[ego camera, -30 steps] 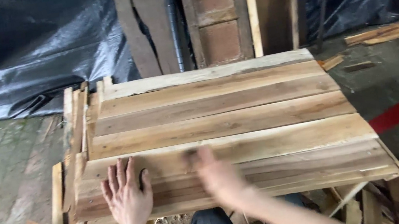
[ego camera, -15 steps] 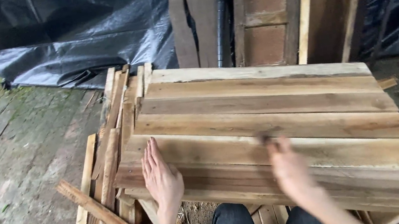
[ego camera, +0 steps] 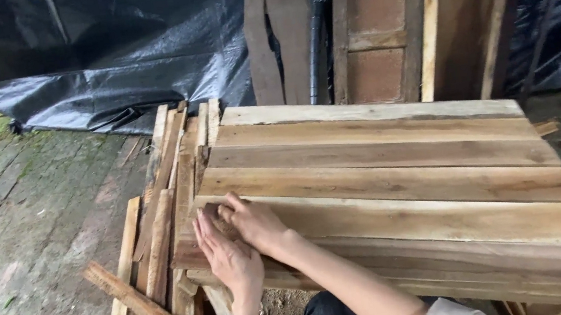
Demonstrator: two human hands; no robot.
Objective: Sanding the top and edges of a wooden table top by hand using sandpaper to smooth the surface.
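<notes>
Both hands lie together at the left end of the stack of long pale wooden boards (ego camera: 400, 185); the left hand (ego camera: 229, 258) rests flat with fingers straight on the near board, and the right hand (ego camera: 254, 222) presses beside it, touching it; between them a small brown piece (ego camera: 214, 213) shows, but I cannot tell if it is gripped; thin wooden slats (ego camera: 159, 224) lie left of the stack, and black plastic sheeting (ego camera: 122, 48) hangs behind.
</notes>
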